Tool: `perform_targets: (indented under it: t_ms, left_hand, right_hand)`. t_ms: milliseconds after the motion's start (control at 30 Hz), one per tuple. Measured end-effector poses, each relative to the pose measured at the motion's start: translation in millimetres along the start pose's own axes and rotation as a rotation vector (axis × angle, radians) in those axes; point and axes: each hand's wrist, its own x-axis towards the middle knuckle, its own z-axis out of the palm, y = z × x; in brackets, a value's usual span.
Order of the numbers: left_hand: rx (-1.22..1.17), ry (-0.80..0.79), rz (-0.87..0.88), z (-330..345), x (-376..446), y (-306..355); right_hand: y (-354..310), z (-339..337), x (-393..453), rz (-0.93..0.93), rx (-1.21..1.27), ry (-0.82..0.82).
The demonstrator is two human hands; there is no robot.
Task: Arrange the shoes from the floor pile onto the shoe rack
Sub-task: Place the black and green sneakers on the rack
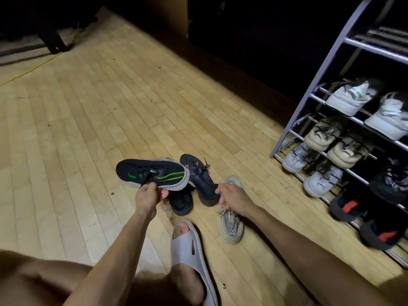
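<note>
My left hand grips a black sneaker with green stripes by its grey sole edge, lifted off the floor. My right hand reaches down onto the heel of a dark navy sneaker with orange marks; its fingers curl at the heel rim. Another black shoe lies on the floor between my hands. A light grey knit sneaker lies under my right wrist. The metal shoe rack stands at the right with several pairs on its shelves.
My foot in a grey slide sandal stands on the wooden floor just below the pile. A yellow cable runs across the far left floor. Dark furniture lines the back wall.
</note>
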Motion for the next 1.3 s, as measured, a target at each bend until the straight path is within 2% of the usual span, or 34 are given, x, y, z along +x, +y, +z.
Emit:
perform_targets:
  t_ms: [100, 333, 500, 667, 1000, 1300]
  left_hand:
    - [0.135, -0.089, 0.057, 20, -19, 2]
    - [0.355, -0.44, 0.109, 81, -76, -3]
    - [0.436, -0.591, 0.133, 124, -105, -6]
    - [0.485, -0.724, 0.215, 162, -136, -1]
    - [0.572, -0.942, 0.365, 234, -209, 18]
    - [0.639, -1.094, 0.532, 290, -268, 25]
  right_hand:
    - [-2, -15, -9, -0.005, 0.07, 0.07]
    - [4, -50, -36, 0.044, 0.248, 0.176]
    - [22, -75, -61, 0.028, 0.142, 0.22]
    - [39, -104, -89, 0.027, 0.212, 0.342]
    - [53, -157, -156, -0.035, 0.469, 0.673]
    - [74, -182, -202, -0.113, 0.577, 1.098]
